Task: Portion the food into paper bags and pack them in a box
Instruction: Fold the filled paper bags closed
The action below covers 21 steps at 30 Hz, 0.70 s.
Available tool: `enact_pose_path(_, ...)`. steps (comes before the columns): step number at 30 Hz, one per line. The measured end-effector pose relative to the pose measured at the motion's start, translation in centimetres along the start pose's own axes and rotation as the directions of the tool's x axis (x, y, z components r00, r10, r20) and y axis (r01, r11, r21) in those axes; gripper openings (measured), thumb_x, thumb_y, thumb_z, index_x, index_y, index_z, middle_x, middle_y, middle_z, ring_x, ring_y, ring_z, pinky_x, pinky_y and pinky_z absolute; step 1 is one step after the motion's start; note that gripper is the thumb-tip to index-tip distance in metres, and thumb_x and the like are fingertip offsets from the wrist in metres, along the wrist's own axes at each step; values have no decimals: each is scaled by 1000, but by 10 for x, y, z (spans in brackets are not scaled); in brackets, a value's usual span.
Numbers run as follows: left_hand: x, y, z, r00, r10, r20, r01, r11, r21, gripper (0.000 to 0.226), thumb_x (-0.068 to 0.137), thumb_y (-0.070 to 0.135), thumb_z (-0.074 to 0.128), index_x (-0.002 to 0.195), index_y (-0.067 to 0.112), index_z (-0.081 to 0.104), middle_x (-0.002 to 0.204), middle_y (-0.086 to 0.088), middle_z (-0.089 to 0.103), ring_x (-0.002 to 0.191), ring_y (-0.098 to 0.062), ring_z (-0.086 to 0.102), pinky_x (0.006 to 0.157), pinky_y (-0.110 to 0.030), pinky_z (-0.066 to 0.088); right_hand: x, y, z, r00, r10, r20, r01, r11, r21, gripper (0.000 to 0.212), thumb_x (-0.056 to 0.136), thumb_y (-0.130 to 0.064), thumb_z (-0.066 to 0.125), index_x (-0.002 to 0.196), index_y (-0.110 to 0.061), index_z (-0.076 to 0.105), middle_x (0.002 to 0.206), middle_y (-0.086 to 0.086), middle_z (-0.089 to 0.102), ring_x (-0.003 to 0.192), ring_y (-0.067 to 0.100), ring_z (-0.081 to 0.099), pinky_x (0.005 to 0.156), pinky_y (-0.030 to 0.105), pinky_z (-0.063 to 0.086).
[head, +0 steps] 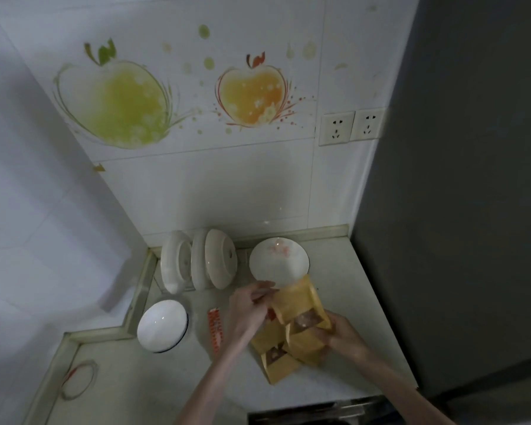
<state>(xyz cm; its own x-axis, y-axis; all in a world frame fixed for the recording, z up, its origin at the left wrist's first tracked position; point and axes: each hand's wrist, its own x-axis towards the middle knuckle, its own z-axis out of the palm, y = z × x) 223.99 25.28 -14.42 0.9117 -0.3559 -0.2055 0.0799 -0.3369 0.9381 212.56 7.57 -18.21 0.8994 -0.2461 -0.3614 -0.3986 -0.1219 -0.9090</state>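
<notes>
we see both hands over a pale bench (344, 268) set in a tiled corner. the right hand (342, 331) grips the lower end of a tan paper bag (299, 305), its fingers closed around the bag beside a clear window that shows brownish food. the left hand (249, 308) is at the bag's upper edge, its fingers pressed together on what may be a thin utensil, though the blur keeps us from being sure. the bag tilts up off the bench, its top overlapping the rim of a white plate (278, 260). two more paper bags (278, 360) lie flat on the bench just under the held one, one showing its own window. an orange wrapper (216, 329) lies left of the left hand, and a white bowl (162, 326) sits further left. upturned dishes (198, 263) stand in a rack by the wall. a ring of rubber bands (78, 378) lies near the bench's left edge.
</notes>
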Motion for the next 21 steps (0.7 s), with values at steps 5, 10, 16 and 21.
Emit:
enact_pose_path(5,-10,-27,-2,975,-211,65,208,977,54,15,90,25,67,102,34,68,98,16,70,73,1,70,55,-17,52,1,71,-14,878,401,-259,-394,915,81,27,87,0,52,114,-3,58,108,18,64,99,35,62,82,52,55)
enact_pose_path(10,-21,-48,1,948,-303,95,289,948,135,18,88,24,69,106,29,68,105,16,67,71,-3,71,55,-15,52,6,94,-30,830,476,-292,-439,879,186,31,85,6,47,113,0,59,104,22,65,91,37,63,72,46,58)
enact_pose_path(16,-29,-61,-3,941,-329,78,318,939,131,18,82,28,74,99,33,69,92,14,71,68,-4,71,55,-17,52,14,78,-50,816,434,-382,-468,884,5,14,82,-5,60,96,-6,61,83,14,66,65,25,65,51,27,51)
enact_pose_path(21,-43,-82,-9,941,-338,23,336,939,72,13,83,24,71,94,31,69,85,12,74,68,-8,71,54,-21,51,-20,107,-45,789,562,-249,-604,785,-139,16,86,-3,52,92,-1,67,67,15,67,46,21,56,43,21,44)
